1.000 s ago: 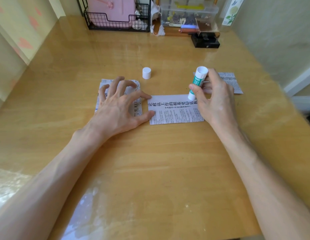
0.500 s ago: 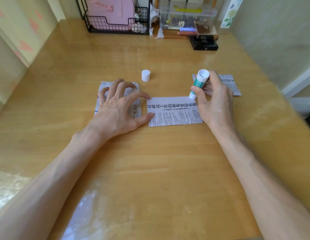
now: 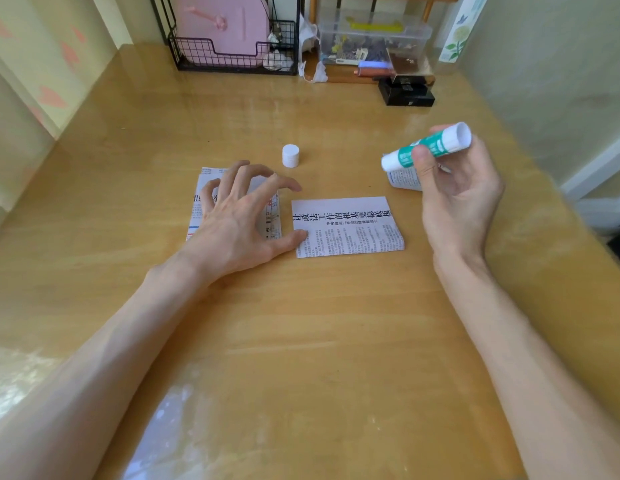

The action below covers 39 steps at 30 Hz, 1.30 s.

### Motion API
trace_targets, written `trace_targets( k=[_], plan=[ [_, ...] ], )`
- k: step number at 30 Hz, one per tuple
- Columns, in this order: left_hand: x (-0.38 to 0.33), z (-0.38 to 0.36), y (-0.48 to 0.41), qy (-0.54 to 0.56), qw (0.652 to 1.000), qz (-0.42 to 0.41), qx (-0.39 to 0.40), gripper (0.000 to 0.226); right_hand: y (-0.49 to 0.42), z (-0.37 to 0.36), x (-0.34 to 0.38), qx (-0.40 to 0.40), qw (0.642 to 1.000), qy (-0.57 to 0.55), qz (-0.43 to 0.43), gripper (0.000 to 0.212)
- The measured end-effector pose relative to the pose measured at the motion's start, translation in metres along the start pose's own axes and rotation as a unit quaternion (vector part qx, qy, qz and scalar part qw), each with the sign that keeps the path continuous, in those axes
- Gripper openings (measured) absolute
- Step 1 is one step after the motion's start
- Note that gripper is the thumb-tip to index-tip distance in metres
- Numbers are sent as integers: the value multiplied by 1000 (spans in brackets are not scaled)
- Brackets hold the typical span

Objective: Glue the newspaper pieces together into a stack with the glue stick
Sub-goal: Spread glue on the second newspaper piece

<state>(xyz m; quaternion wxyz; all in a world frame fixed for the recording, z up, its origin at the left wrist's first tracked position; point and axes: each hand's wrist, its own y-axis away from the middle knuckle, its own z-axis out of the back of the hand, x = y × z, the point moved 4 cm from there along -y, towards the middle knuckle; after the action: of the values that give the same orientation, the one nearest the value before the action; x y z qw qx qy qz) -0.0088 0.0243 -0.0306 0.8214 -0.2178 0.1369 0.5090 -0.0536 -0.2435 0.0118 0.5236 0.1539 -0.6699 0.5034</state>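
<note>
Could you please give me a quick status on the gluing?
Left hand spread on left newspaper piece, thumb touching middle piece. Right hand grips glue stick, tilted, away from middle piece. Cap off, standing on table. Nothing blocking.

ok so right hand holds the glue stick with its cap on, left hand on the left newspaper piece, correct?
No, the cap is off: the head view shows it standing on the table. The right hand does hold the glue stick, and the left hand is on the left newspaper piece.
</note>
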Motion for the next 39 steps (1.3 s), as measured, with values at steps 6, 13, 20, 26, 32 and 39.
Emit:
trace_targets(
  k=[6,13,20,26,32,39],
  plan=[
    [3,-1,-2,-5,999,34,-20,88,17,-52,14,234,971,29,24,21],
    [3,1,-1,-7,998,50,-32,97,34,-87,13,341,934,104,24,17],
    [3,0,-2,-6,998,58,-24,98,34,-95,11,329,932,143,50,21],
    [1,1,-1,-2,998,59,-29,98,32,-99,8,307,937,153,67,24],
    [1,2,-1,-6,998,54,-34,100,25,-104,2,279,945,154,72,23],
    [1,3,-1,-5,998,41,-55,99,14,-87,-2,211,977,3,-17,22]
  ],
)
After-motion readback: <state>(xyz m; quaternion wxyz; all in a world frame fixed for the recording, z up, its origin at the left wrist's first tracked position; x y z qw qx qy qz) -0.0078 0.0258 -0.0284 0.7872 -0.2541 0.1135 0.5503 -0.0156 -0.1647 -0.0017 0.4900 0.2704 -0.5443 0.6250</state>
